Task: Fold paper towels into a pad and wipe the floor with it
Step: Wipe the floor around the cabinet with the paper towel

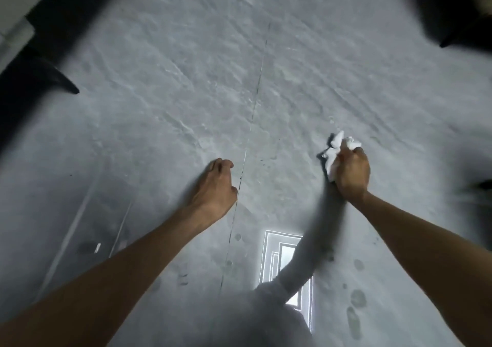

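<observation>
Sticking out past the right hand's (pixel 351 172) grip, the paper towel wad (pixel 336 148).

Dark pointed furniture legs (pixel 53 80) at ten o'clock, beside a white panel (pixel 13 5). Blurred dark shape (pixel 452 8) at one o'clock. Bright window reflection (pixel 286 253) at six o'clock.

We see a grey floor (pixel 186 80) veined with pale, marble-like streaks. A thin dark grout line (pixel 253 117) runs through it from twelve towards six o'clock. The paper towel wad (pixel 334 149) at three o'clock is plain white. Black furniture legs (pixel 61 82) show at ten o'clock. Darker grey spots (pixel 358 297) dot the tile at five o'clock, near a bright white window reflection (pixel 282 253) at six.
</observation>
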A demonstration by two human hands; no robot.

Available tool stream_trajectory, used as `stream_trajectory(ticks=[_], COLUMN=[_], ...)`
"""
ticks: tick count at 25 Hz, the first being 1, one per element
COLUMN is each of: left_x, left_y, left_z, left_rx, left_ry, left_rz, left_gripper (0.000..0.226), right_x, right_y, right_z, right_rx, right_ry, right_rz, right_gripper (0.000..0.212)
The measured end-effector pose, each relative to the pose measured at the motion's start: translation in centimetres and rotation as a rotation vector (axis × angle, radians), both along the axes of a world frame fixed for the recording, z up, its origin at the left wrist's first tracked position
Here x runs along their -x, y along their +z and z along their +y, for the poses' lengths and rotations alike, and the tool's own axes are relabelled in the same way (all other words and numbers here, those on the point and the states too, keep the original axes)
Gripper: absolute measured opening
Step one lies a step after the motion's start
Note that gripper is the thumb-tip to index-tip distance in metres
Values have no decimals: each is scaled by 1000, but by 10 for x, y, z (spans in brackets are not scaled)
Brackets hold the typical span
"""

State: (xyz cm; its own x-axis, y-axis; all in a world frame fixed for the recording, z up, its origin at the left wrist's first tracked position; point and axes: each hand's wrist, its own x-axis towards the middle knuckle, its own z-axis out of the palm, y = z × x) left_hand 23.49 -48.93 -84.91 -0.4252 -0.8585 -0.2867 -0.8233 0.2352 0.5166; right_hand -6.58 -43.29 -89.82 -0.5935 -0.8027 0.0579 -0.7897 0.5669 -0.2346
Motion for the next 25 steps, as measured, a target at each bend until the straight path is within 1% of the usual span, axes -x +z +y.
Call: stream_trajectory(ticks=[2,3,4,5,6,7,9,10,11,12,13,14,15,16,17,18,19,20,22,23,24,25], left_x=[4,6,9,12,14,16,15,13,9,5,1,-2,-3,-5,-6,-8,-10,-13,-21,-26,-30,-32], left_y=[-2,-3,-4,-5,-6,-8,-10,-11,-12,-13,-14,-15,-16,-16,-15,-12,-10,-8,-5,-4,-3,-2], left_z=[-3,-4,-6,-6,-7,-8,-11,-12,-12,-11,-9,-6,-4,-3,-5,-7,-10,-12,-13,-12,-10,-7], left_rx=[4,5,5,4,9,18,38,40,38,35,31,27,23,17,7,-1,-5,-4,7,10,11,10], left_ry=[36,60,88,124,161,194,240,239,225,197,163,132,114,121,160,219,282,329,337,302,253,197], left_rz=[-14,-11,-3,7,19,35,67,68,57,41,21,7,2,8,25,49,77,103,110,90,64,38], left_gripper=[51,52,53,54,54,53,50,50,51,52,52,52,51,51,50,50,49,47,45,45,44,44], right_x=[-19,-37,-61,-88,-116,-141,-166,-160,-145,-120,-94,-67,-46,-39,-46,-68,-100,-138,-207,-226,-230,-219], right_y=[-3,-4,-4,-4,-2,-4,1,2,5,10,18,23,28,30,30,23,19,14,15,16,15,14], right_z=[-22,-30,-37,-40,-39,-35,-21,-16,-14,-17,-23,-34,-42,-50,-56,-56,-52,-43,-7,12,29,41], right_rx=[-28,-51,-35,-18,-7,5,-29,-43,-38,-48,-38,-7,11,-27,-60,-9,26,50,-31,-25,16,-16], right_ry=[-137,-112,0,127,242,372,715,856,880,870,765,612,415,258,170,201,224,290,514,632,767,818], right_rz=[41,24,-10,-70,-174,-239,-211,-203,-247,-205,-212,-219,-247,-256,-227,-162,-222,-315,-457,-493,-457,-471], right_gripper=[51,53,50,41,29,25,27,27,28,32,32,29,24,23,31,37,35,28,6,15,26,29])
